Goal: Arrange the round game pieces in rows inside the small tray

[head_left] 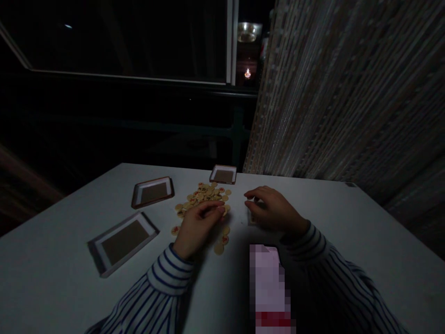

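A heap of round wooden Chinese chess pieces (205,191), some with red or black characters, lies on the white table (215,297). My left hand (197,226) is at the heap's near side, its thumb and fingers pinched on a chess piece (225,210) that shows at the fingertips. Several more pieces (225,240) lie in a short line just nearer to me. To the right, my right hand (276,208) hovers with thumb and forefinger apart and nothing visible between them. Beneath it a small tray or box (251,217) is mostly hidden.
Three shallow trays with grey-brown bottoms stand about the heap: a large one (93,255) at left, a middle one (132,199) behind it, a small one (223,167) at the back. A phone with a blurred screen (269,283) lies in front. A string curtain (330,93) hangs behind right.
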Available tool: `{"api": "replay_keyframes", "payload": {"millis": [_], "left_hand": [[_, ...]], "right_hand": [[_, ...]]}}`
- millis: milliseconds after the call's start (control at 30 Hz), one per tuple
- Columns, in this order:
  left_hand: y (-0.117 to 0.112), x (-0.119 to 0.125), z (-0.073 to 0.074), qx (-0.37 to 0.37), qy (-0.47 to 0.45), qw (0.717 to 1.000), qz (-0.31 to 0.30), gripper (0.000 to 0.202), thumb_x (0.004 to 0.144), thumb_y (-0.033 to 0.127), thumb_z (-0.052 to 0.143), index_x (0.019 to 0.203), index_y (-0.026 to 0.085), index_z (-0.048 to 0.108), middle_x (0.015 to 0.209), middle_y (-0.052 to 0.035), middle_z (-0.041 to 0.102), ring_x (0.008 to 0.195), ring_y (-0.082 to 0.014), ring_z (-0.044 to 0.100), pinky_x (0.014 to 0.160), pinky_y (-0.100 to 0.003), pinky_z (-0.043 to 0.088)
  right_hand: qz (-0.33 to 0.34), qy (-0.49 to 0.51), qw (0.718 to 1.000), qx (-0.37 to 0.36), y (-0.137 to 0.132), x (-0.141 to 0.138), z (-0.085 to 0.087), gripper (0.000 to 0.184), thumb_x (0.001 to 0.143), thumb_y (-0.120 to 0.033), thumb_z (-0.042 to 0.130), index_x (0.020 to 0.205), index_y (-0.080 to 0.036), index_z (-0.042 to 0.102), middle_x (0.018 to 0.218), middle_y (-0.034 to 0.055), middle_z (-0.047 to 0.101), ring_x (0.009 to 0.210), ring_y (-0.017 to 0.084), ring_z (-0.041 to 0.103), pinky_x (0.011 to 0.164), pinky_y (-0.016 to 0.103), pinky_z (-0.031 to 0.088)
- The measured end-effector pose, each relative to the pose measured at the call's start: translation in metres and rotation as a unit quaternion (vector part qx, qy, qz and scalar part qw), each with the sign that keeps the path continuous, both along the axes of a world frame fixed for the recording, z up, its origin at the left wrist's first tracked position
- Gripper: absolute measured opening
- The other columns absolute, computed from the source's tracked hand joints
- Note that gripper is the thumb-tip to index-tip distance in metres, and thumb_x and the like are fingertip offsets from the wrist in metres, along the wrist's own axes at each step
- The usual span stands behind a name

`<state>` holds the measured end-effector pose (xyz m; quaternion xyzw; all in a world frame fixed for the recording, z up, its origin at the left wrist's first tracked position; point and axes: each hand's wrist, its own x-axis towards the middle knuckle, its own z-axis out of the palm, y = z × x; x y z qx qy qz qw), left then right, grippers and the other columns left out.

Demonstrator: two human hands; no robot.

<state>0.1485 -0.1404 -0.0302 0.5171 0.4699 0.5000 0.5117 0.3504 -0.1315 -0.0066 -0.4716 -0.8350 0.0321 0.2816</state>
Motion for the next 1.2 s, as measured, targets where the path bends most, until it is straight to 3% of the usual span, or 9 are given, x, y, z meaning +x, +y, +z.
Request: {"api": "replay_keyframes", "payload": {"millis": [233, 433, 800, 933, 1200], "left_hand": [[0.010, 0.034, 0.003, 0.033, -0.015, 0.999, 0.008, 0.030, 0.063, 0.033, 0.071, 0.084, 0.014, 0.064, 0.065, -0.0004, 0.065, 0.059, -0.0104, 0.059, 0.059, -0.021, 0.045], [0.012, 0.053, -0.008, 0.019, -0.027, 0.999, 0.027, 0.031, 0.063, 0.032, 0.070, 0.087, 0.013, 0.064, 0.063, 0.0004, 0.064, 0.058, -0.0097, 0.058, 0.058, -0.019, 0.044], [0.011, 0.054, -0.031, -0.032, -0.067, 0.997, 0.018, 0.031, 0.066, 0.032, 0.068, 0.092, 0.014, 0.065, 0.073, -0.0029, 0.070, 0.068, -0.0152, 0.066, 0.066, -0.024, 0.050], [0.011, 0.052, -0.035, -0.046, -0.075, 0.996, 0.008, 0.034, 0.068, 0.032, 0.066, 0.096, 0.014, 0.065, 0.073, -0.0036, 0.070, 0.071, -0.0169, 0.066, 0.067, -0.025, 0.051], [0.011, 0.053, -0.044, -0.069, -0.097, 0.993, -0.002, 0.037, 0.068, 0.032, 0.065, 0.099, 0.012, 0.064, 0.077, -0.0057, 0.070, 0.072, -0.0173, 0.066, 0.067, -0.027, 0.051]], "right_hand": [[-0.042, -0.001, 0.999, -0.022, 0.000, 0.024, 0.013, 0.027, 0.082, -0.030, 0.050, 0.101, -0.015, 0.063, 0.094, 0.0068, 0.066, 0.082, 0.017, 0.059, 0.080, 0.032, 0.044], [-0.053, -0.032, 0.997, -0.042, 0.001, 0.035, 0.016, 0.028, 0.083, -0.031, 0.049, 0.100, -0.015, 0.064, 0.095, 0.0070, 0.067, 0.083, 0.018, 0.060, 0.079, 0.033, 0.044], [-0.030, -0.068, 0.995, -0.068, 0.015, 0.027, 0.017, 0.028, 0.083, -0.030, 0.048, 0.101, -0.017, 0.064, 0.095, 0.0063, 0.068, 0.086, 0.018, 0.061, 0.075, 0.029, 0.044], [0.001, -0.087, 0.993, -0.079, 0.023, 0.017, 0.008, 0.027, 0.084, -0.027, 0.046, 0.099, -0.017, 0.065, 0.096, 0.0069, 0.068, 0.089, 0.018, 0.061, 0.078, 0.029, 0.043], [0.048, -0.047, 0.983, -0.172, 0.024, 0.014, -0.008, 0.022, 0.082, -0.026, 0.050, 0.097, -0.019, 0.065, 0.080, 0.0019, 0.068, 0.071, 0.013, 0.061, 0.064, 0.024, 0.042]]}}
